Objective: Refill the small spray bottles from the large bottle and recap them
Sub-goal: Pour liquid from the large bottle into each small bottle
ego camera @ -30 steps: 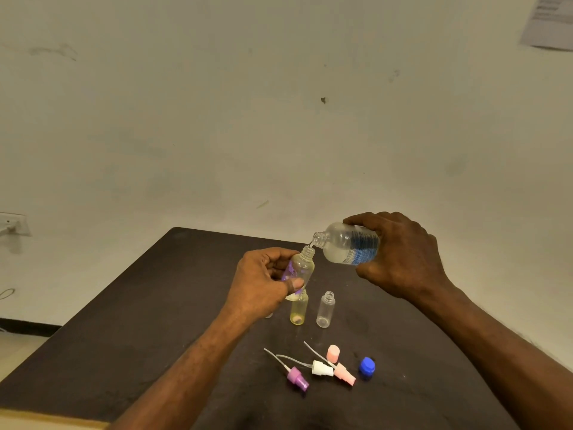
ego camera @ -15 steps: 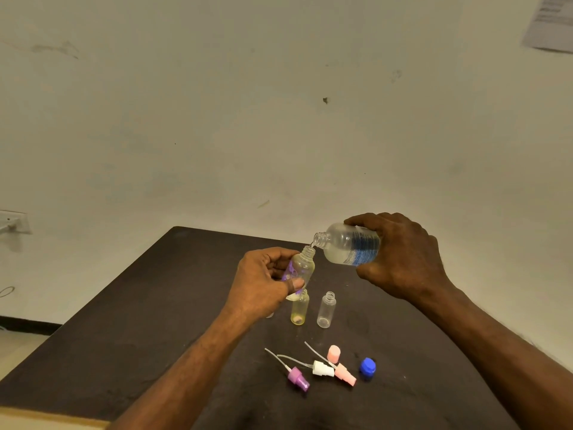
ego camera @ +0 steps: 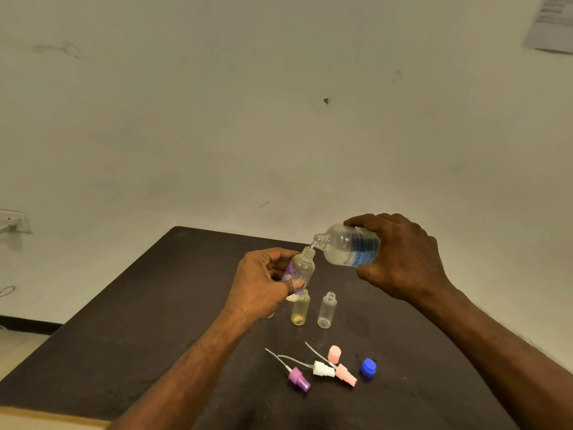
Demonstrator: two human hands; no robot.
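Note:
My right hand (ego camera: 400, 259) grips the large clear bottle (ego camera: 347, 245) with a blue label, tipped nearly level, its open mouth over the neck of a small bottle. That small purple-patterned spray bottle (ego camera: 300, 268) is held tilted above the table by my left hand (ego camera: 263, 280), fingers and thumb curled round it. Two more small bottles stand uncapped on the dark table (ego camera: 124, 321): a yellowish one (ego camera: 299, 310) and a clear one (ego camera: 326, 310). Near the front lie a purple spray top (ego camera: 298, 378), a white spray top (ego camera: 324, 368), a pink spray top (ego camera: 346, 374), a pink cap (ego camera: 334, 354) and a blue cap (ego camera: 368, 366).
The table's far edge meets a pale wall. A wall socket (ego camera: 12, 220) is at the left, a paper sheet (ego camera: 552, 23) hangs at the top right. The table's left half holds nothing in view.
Both hands and bottles hold almost the same pose; the large bottle's mouth stays over the small bottle's neck.

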